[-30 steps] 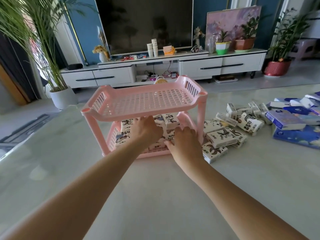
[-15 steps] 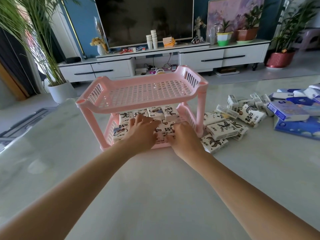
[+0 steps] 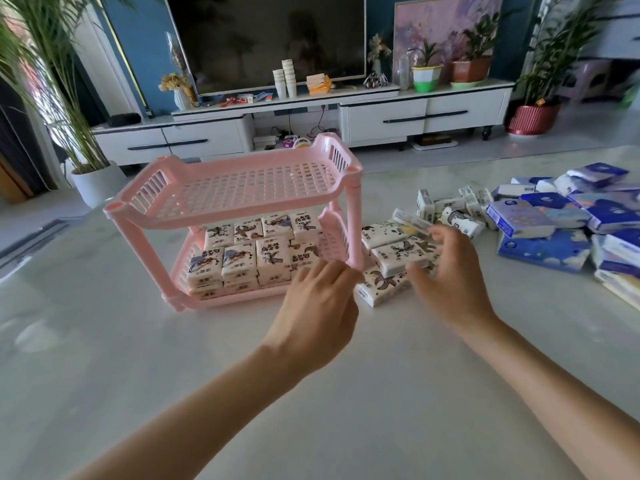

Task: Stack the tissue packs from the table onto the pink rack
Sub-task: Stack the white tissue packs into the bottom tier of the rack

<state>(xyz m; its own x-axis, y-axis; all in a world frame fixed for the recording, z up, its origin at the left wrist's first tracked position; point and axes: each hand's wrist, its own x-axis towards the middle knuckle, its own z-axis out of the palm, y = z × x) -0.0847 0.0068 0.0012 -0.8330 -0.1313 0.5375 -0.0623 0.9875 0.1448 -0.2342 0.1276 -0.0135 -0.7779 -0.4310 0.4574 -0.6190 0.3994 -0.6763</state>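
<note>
Rack (image 3: 221,219) on worktop (image 3: 207,358); stacked packs (image 3: 239,261) fill its lower tier. Your left hand (image 3: 317,306) hovers at the rack's front right corner, grip loose, holding nothing. Your right hand (image 3: 450,275) hangs over loose packs (image 3: 398,252) just beside the rack, grip spread, motion-blurred. Blue packs (image 3: 540,251) lie farther right.

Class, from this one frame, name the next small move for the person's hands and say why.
Probably close the right hand on the white tissue pack just beneath it, beside the pink rack. That hand hovers open over it, the lower shelf looks filled with packs, and the top shelf holds none yet.
</note>
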